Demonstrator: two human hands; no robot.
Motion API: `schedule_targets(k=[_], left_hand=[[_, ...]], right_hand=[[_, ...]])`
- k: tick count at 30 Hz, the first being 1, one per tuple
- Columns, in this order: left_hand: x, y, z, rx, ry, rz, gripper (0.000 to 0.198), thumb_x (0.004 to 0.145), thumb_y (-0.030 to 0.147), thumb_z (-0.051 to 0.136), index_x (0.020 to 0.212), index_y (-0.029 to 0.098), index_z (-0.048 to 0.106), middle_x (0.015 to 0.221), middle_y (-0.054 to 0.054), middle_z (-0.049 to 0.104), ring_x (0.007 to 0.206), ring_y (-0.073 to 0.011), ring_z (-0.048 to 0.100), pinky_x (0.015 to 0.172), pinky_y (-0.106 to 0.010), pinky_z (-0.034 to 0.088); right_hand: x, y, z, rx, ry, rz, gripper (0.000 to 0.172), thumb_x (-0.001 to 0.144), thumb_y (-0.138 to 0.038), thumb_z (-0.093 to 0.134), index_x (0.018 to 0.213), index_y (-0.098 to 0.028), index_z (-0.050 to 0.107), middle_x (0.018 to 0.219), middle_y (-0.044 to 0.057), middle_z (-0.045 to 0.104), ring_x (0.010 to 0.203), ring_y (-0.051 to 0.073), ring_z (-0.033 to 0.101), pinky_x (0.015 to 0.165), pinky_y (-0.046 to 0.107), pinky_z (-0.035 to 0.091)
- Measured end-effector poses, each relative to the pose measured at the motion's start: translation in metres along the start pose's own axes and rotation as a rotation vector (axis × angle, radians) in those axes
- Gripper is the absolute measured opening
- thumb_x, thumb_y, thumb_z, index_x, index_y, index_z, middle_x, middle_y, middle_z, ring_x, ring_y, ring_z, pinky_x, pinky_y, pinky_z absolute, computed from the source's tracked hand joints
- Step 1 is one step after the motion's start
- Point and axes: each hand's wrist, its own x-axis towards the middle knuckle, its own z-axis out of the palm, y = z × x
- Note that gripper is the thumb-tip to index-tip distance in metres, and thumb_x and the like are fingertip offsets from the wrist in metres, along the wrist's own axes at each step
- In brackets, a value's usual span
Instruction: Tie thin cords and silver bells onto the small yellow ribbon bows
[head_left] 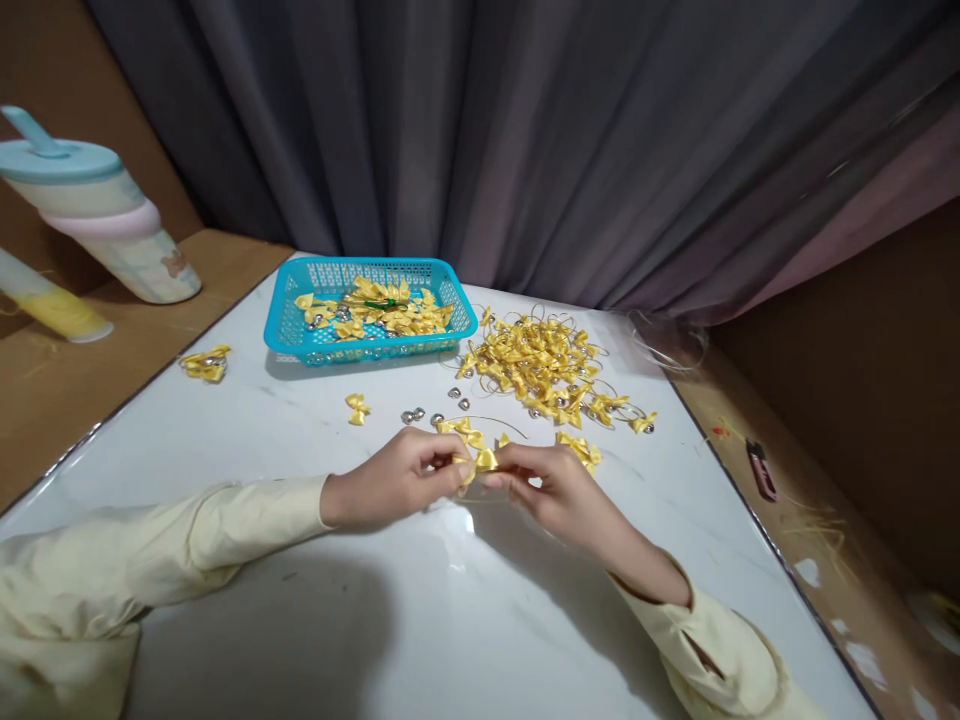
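Observation:
Between my two hands is a small yellow ribbon bow (486, 460), held just above the white tabletop. My left hand (401, 475) pinches its left side, and my right hand (551, 485) grips the right side with thumb and forefinger. A thin gold cord shows below and behind the fingers; where it joins the bow is hidden. More yellow bows (461, 431) lie right behind my hands, with another few (581, 450) beside the right one. Several silver heart-shaped beads (412, 415) are scattered beyond my left hand.
A blue basket (281, 320) with yellow bows and a green-handled tool stands at the back. To its right spreads a pile of bows on cords (536, 360). A tumbler (127, 235) stands at left; a pink cutter (762, 470) lies at right on the brown board.

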Motion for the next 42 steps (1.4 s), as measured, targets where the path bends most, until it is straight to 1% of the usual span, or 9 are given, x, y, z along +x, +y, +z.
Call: schedule_targets(k=[6,12,15,19,23,26,32,37,42], left_hand=[[-0.003,-0.001,0.003,0.085,0.028,0.045,0.021,0.084,0.023,0.043,0.066,0.014,0.050,0.061,0.003,0.048,0.059,-0.0086,0.042,0.058,-0.020,0.034],[-0.001,-0.002,0.003,0.205,0.048,0.032,0.021,0.083,0.023,0.043,0.066,0.015,0.051,0.056,0.004,0.042,0.054,-0.0084,0.036,0.052,-0.020,0.029],[0.001,0.000,-0.002,0.326,0.075,0.136,0.020,0.082,0.019,0.043,0.063,0.016,0.048,0.054,0.005,0.037,0.051,-0.0078,0.031,0.052,-0.020,0.027],[0.005,0.008,-0.008,0.392,0.058,0.238,0.020,0.082,0.015,0.042,0.062,0.017,0.043,0.055,0.005,0.038,0.050,-0.0077,0.033,0.052,-0.021,0.027],[0.013,0.020,-0.011,0.405,0.053,0.291,0.020,0.082,0.015,0.041,0.061,0.017,0.042,0.055,0.004,0.041,0.049,-0.0077,0.035,0.051,-0.021,0.027],[0.019,0.028,-0.014,0.426,0.074,0.343,0.020,0.081,0.013,0.042,0.061,0.017,0.042,0.054,0.005,0.040,0.049,-0.0076,0.034,0.050,-0.021,0.026],[0.027,0.039,-0.020,0.393,0.133,0.368,0.017,0.080,0.009,0.044,0.064,0.016,0.045,0.055,0.006,0.038,0.050,-0.0070,0.034,0.051,-0.021,0.027],[0.029,0.039,-0.019,0.381,0.114,0.337,0.019,0.080,0.012,0.043,0.062,0.017,0.043,0.054,0.006,0.038,0.049,-0.0074,0.033,0.050,-0.022,0.026],[0.028,0.037,-0.017,0.356,0.095,0.319,0.018,0.080,0.013,0.043,0.062,0.017,0.044,0.053,0.006,0.037,0.049,-0.0072,0.032,0.049,-0.022,0.026]], right_hand=[[-0.003,-0.006,0.003,-0.147,0.102,-0.171,0.018,0.084,-0.012,0.054,0.067,-0.014,0.060,0.061,0.002,0.058,0.059,0.010,0.051,0.055,0.020,0.037],[-0.006,-0.004,0.011,-0.203,0.213,-0.209,0.016,0.085,-0.009,0.051,0.071,-0.015,0.057,0.063,0.002,0.059,0.059,0.011,0.052,0.055,0.021,0.039],[-0.008,-0.008,-0.001,-0.323,0.186,-0.168,0.006,0.088,-0.015,0.050,0.086,-0.016,0.056,0.076,0.005,0.062,0.067,0.015,0.056,0.059,0.024,0.042],[-0.009,-0.023,-0.022,-0.439,0.195,-0.198,0.018,0.090,-0.020,0.047,0.107,-0.018,0.042,0.098,0.011,0.056,0.087,0.020,0.054,0.072,0.033,0.046],[-0.004,-0.035,-0.031,-0.485,0.073,-0.344,0.020,0.088,-0.010,0.042,0.104,-0.019,0.033,0.095,0.009,0.052,0.084,0.019,0.052,0.072,0.036,0.045],[0.000,-0.039,-0.037,-0.519,0.045,-0.416,0.026,0.085,-0.005,0.038,0.105,-0.018,0.030,0.098,0.011,0.050,0.084,0.020,0.052,0.072,0.037,0.044],[0.003,-0.043,-0.041,-0.605,0.137,-0.490,0.022,0.086,-0.008,0.040,0.103,-0.018,0.029,0.097,0.011,0.052,0.081,0.019,0.052,0.070,0.035,0.041],[0.008,-0.039,-0.036,-0.629,0.221,-0.550,0.017,0.090,-0.011,0.040,0.100,-0.018,0.028,0.087,0.007,0.053,0.071,0.016,0.047,0.066,0.033,0.039],[0.012,-0.031,-0.032,-0.548,0.224,-0.528,0.015,0.092,-0.010,0.036,0.100,-0.020,0.027,0.083,0.004,0.049,0.067,0.014,0.046,0.065,0.032,0.038]])
